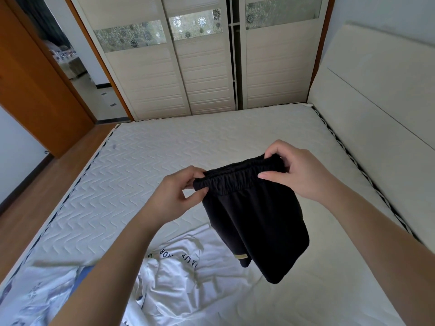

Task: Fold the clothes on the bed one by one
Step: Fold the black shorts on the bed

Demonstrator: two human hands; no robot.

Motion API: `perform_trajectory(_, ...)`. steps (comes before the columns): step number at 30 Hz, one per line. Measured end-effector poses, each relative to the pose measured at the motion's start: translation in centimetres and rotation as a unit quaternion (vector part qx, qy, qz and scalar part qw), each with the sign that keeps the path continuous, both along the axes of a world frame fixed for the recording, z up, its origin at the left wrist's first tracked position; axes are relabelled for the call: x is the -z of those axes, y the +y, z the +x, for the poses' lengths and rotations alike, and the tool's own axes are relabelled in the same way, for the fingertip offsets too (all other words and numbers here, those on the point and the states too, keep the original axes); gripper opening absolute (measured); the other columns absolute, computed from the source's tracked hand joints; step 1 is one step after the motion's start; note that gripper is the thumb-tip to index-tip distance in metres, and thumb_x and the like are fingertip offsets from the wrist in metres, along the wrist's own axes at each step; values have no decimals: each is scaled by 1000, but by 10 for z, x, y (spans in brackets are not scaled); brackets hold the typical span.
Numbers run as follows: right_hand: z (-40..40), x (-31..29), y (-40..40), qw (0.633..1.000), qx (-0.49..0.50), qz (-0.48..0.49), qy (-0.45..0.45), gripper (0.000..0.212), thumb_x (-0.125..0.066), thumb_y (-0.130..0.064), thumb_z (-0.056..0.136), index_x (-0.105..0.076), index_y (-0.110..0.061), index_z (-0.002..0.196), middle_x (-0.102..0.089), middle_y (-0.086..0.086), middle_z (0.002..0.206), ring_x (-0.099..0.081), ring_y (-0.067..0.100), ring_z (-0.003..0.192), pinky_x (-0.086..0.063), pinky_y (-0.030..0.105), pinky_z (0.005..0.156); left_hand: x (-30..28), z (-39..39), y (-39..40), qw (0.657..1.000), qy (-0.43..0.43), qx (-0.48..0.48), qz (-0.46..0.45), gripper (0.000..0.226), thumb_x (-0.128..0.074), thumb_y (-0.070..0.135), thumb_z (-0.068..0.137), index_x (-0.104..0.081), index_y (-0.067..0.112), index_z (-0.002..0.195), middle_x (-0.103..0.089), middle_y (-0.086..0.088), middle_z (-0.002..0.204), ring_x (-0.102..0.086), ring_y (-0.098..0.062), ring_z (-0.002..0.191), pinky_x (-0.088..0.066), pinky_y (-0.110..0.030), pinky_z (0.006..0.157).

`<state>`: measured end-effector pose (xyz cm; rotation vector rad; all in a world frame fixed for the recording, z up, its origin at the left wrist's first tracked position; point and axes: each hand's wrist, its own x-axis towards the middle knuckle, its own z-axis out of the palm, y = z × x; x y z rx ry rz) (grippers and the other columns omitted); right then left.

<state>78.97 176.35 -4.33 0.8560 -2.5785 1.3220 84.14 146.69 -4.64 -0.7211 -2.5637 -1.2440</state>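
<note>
I hold a pair of black shorts [254,215] in the air above the bed [164,147], waistband uppermost, legs hanging straight down toward a crumpled white printed T-shirt [186,257] on the mattress. My left hand [176,194] pinches the waistband's left end; my right hand [299,172] pinches its right end, slightly higher and farther from me. The waistband runs left to right between them, bunched. Laying the shorts flat likely means lowering both hands forward onto bare mattress beyond the shirt.
</note>
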Motion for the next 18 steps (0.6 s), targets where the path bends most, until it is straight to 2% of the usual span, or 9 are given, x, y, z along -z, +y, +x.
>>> perform_trajectory(2, 5, 2, 1, 1000, 3, 5, -2, 29, -76, -38, 81, -49, -45, 89, -61, -9, 75, -56, 17, 62, -44, 23, 59, 0, 2, 1, 1000, -3, 2, -20, 21, -68, -4, 85, -60, 12, 95, -69, 3, 102, -67, -11, 92, -53, -28, 91)
perform_trajectory(4, 11, 6, 0, 1000, 4, 5, 2, 30, -76, -37, 82, -49, -46, 89, -61, -12, 79, -57, 13, 64, -42, 16, 59, -3, 2, 2, 999, -19, 7, -48, 24, -70, -2, 83, -58, 12, 99, -68, 3, 100, -65, -13, 92, -51, -33, 91)
perform_trajectory(6, 17, 8, -3, 1000, 4, 1, 3, 30, -76, -35, 82, -48, -46, 89, -61, -14, 82, -58, 12, 66, -42, 13, 60, -11, 0, 3, 992, -66, 35, -99, 53, -75, 8, 78, -49, 22, 122, -62, 7, 106, -60, -13, 99, -48, -32, 91)
perform_trajectory(8, 23, 9, -7, 1000, 2, -4, 4, 31, -77, -34, 82, -49, -45, 89, -62, -15, 84, -59, 10, 68, -41, 11, 61, -21, -1, 10, 975, -145, 71, -153, 96, -83, 32, 67, -26, 42, 143, -52, 16, 121, -52, -7, 112, -45, -23, 93)
perform_trajectory(9, 27, 9, -10, 1000, 4, -8, 4, 31, -77, -33, 81, -49, -44, 90, -62, -16, 84, -59, 8, 69, -41, 10, 62, -25, -1, 18, 968, -163, 76, -174, 108, -85, 44, 60, -18, 48, 145, -48, 21, 127, -48, -3, 118, -43, -20, 94)
perform_trajectory(11, 34, 8, -17, 1000, 13, -15, 6, 33, -78, -32, 80, -50, -45, 90, -62, -20, 85, -59, 4, 71, -39, 8, 63, -31, -5, 39, 964, -134, 65, -221, 115, -85, 57, 52, -16, 49, 144, -45, 23, 134, -45, 1, 122, -40, -19, 96)
perform_trajectory(14, 41, 6, -25, 999, 29, -18, 9, 34, -79, -32, 80, -50, -46, 92, -61, -26, 84, -60, 0, 73, -38, 6, 64, -37, -13, 61, 955, -113, 59, -266, 99, -84, 54, 61, -31, 34, 143, -55, 12, 131, -52, -7, 115, -45, -25, 92)
perform_trajectory(16, 48, 5, -25, 999, 33, -15, 3, 33, -77, -34, 81, -50, -47, 94, -62, -27, 88, -61, -1, 75, -39, 6, 66, -36, -15, 65, 946, -107, 62, -298, 68, -78, 45, 75, -47, 25, 133, -63, 5, 115, -58, -14, 105, -47, -29, 84)
perform_trajectory(18, 58, 9, -23, 998, 26, -37, -32, 32, -74, -37, 81, -52, -46, 101, -64, -25, 100, -65, 0, 85, -43, 10, 74, -35, -13, 64, 941, -105, 69, -314, 41, -71, 39, 85, -56, 21, 119, -64, 2, 104, -59, -18, 98, -48, -33, 81)
